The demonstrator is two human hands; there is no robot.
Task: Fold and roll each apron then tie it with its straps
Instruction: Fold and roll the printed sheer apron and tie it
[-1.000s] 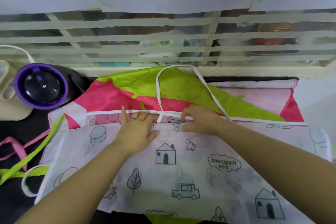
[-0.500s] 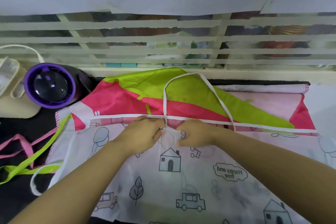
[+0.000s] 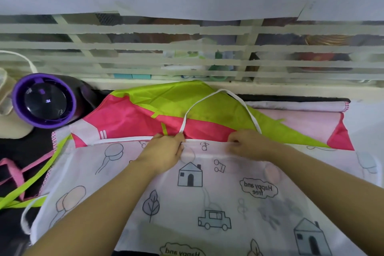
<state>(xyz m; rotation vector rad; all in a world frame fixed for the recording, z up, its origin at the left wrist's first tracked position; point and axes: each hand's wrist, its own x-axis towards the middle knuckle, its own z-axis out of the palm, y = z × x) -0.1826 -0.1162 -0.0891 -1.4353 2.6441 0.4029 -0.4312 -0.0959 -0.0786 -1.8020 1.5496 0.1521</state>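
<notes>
White apron [image 3: 207, 197] — printed back-to-front "Happy and free", its near edge cut off — lies over the pink-and-green apron [image 3: 135, 116], left hand [image 3: 164, 154] and right hand [image 3: 247, 143] each pinching its top hem beside the neck strap [image 3: 223, 90].

The translucent white apron [image 3: 207, 193] is showing a print in dark outlines: grey-blue houses, a car, grey leaves, pale pink and grey balloons, music notes, and bubbles with black mirrored letters "Happy and free". Its neck strap [image 3: 218, 92] and its edge binding are showing plain white. The second apron [image 3: 145, 114] is showing blocks of hot pink and lime green. The pale pink apron [image 3: 301, 115] is carrying a small pink-and-white checked border. One loose strap [image 3: 35, 172] is showing lime green, the other strap [image 3: 12, 169] pink. The round device [image 3: 44, 100] is showing a purple ring around a glossy black centre, on the black table [image 3: 25, 143].
</notes>
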